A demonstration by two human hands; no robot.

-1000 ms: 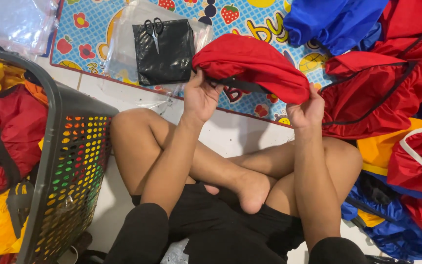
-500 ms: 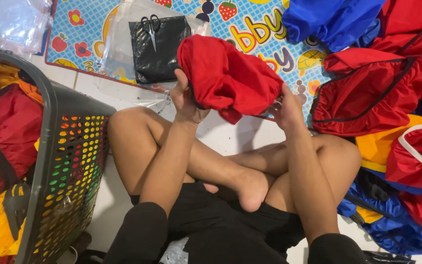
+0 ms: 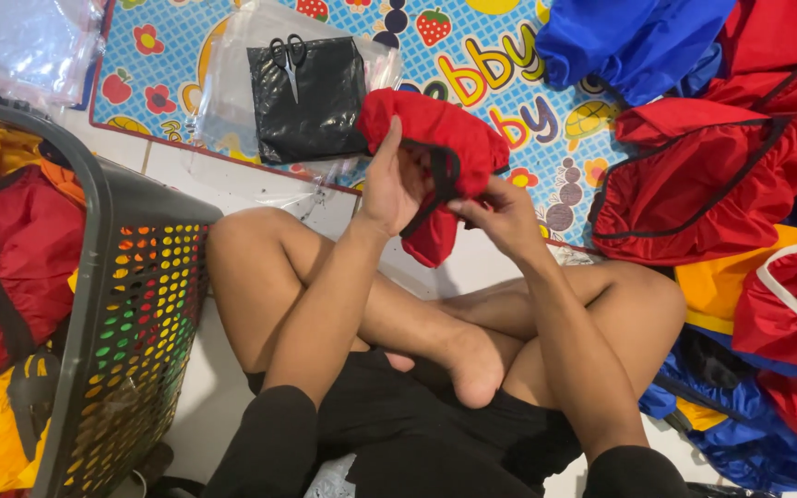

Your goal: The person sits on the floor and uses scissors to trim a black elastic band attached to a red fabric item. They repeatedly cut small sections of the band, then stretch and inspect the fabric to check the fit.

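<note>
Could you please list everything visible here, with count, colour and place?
red garment: one, red with black trim, held in both hands
scissors: one pair, black handles, on the black bag
black bag: one, inside a clear plastic sleeve on the mat
play mat: one, blue with fruit pictures, on the floor
laundry basket: one, grey, left, holding red and yellow garments
garment pile: several, red, blue, yellow, right
left hand: grip on the garment
right hand: grip on its black trim

Bunched red cloth bag point(image 3: 435, 152) with black trim, held above the knees.
</note>
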